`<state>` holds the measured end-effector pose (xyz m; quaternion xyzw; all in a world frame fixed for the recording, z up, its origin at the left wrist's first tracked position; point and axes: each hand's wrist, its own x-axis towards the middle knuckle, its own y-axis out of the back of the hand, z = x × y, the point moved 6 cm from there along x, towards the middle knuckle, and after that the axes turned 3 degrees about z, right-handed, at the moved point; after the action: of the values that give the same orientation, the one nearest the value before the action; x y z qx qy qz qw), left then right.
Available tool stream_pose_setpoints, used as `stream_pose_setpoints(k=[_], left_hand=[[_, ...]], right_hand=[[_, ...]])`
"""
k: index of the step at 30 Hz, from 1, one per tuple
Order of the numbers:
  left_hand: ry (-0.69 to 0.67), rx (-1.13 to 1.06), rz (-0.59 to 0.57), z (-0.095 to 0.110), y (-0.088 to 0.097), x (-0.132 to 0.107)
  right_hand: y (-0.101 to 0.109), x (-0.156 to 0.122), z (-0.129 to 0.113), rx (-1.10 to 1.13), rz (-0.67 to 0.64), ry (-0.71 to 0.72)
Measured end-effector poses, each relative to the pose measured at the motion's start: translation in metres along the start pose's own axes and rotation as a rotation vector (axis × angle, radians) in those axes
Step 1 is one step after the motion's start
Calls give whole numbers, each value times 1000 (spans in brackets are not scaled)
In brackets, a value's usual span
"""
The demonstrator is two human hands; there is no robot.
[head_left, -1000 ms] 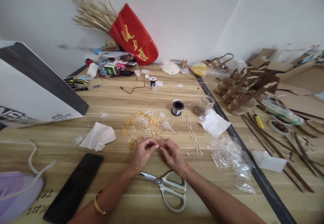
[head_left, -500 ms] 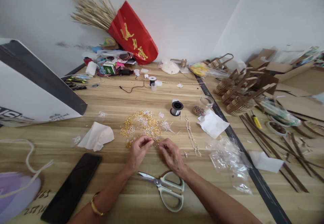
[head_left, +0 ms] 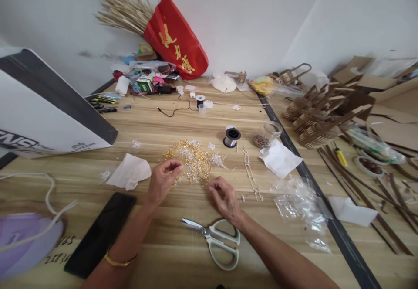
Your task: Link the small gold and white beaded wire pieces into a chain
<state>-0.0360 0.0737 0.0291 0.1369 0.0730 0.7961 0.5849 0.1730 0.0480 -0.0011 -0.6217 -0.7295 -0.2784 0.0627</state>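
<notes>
Pale grey wall (head_left: 254, 23) behind, with dark smudge (head_left: 85, 54) low on left; slanting line (head_left: 307, 18) between grey tones at right. Wood-grain desk (head_left: 150, 127) below, with dark strip (head_left: 352, 249) obliquely down right side, handwritten digits (head_left: 55, 258) near lower left. Soft, diffuse light.

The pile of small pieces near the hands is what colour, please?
The pile is gold mixed with silvery white, best seen in the head view.

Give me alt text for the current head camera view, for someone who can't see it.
A person's left hand and right hand, both pinched, are apart at the edges of a pile of small gold and silver pieces on a wooden table; anything held is too small to make out. Scissors lie nearer the person, a black phone at left, a wire spool beyond.
</notes>
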Motion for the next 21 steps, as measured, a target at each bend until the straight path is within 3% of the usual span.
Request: stream_pose_setpoints(k=[7,11,15,21], left_hand=[[-261,326,-245,2,-26,0],[-359,646,-363,-1,-46,-3],[-466,838,-407,2,-59,-4],[-500,886,-449,-2,-68,-3]], right_hand=[[0,-1,1,10,-12,-28],[0,-1,1,4,-8,-27],[0,-1,0,9,-8,-19],[-1,-1,0,8,-12,-12]])
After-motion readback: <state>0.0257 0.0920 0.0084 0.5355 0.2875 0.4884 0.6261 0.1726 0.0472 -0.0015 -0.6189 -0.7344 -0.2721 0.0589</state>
